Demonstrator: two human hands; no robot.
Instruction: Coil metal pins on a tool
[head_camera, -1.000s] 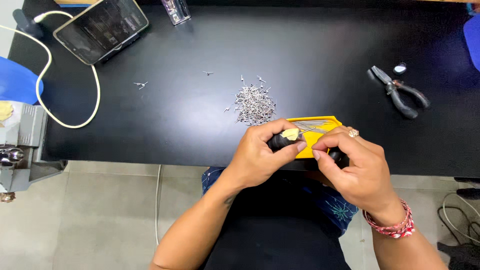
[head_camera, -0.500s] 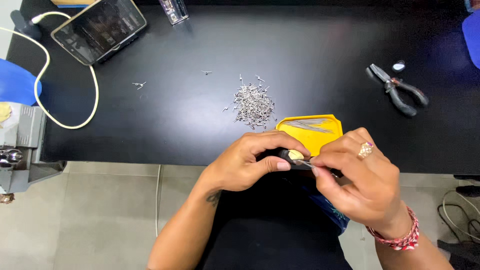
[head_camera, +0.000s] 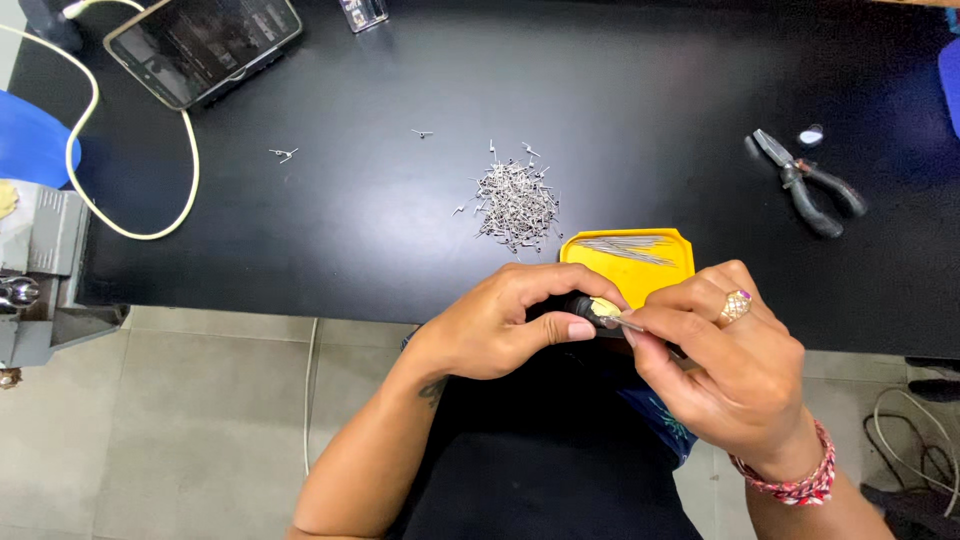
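Observation:
My left hand (head_camera: 505, 320) and my right hand (head_camera: 725, 365) meet just below the front edge of the black table (head_camera: 400, 230). Together they grip a small black and yellow tool (head_camera: 592, 309) with a thin metal pin at its tip. My right fingers pinch the pin end, and my left thumb and fingers hold the black body. Just above the hands sits a yellow tray (head_camera: 628, 262) holding long thin metal pins. A pile of small metal pins (head_camera: 515, 202) lies on the table to its left.
Black-handled pliers (head_camera: 808, 185) lie at the right. A phone (head_camera: 200, 45) with a cream cable (head_camera: 130, 200) sits at the top left. A few stray pins (head_camera: 284, 154) lie left of the pile. A grey vise (head_camera: 35, 270) stands off the table's left edge.
Both hands have slid down from over the yellow tray to just below the table edge, leaving the tray uncovered. They still hold the small tool.

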